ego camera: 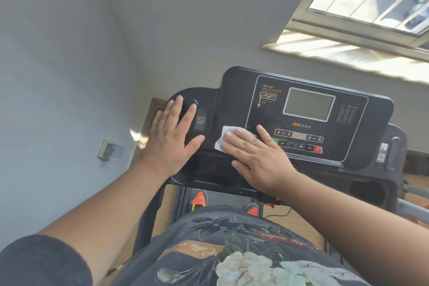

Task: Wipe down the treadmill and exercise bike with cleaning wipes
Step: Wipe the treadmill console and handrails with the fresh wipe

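White, thin and limp, the damp-looking cleaning wipe (223, 137) is pinned flat under the straight fingers of the right hand (257, 158) on the lower left of the black plastic treadmill console (236, 90), just beside the row of buttons (299, 144). No pinch is used; the wipe is pressed, not gripped. The left hand (173, 137) is laid open, holding nothing, on the rounded left wing of the console. The sheet is judged light, soft and prone to bunching, so broad flat pressure near its middle is best. The grey display screen (308, 104) and the buttons are probably delicate, and light pressure is advised there.
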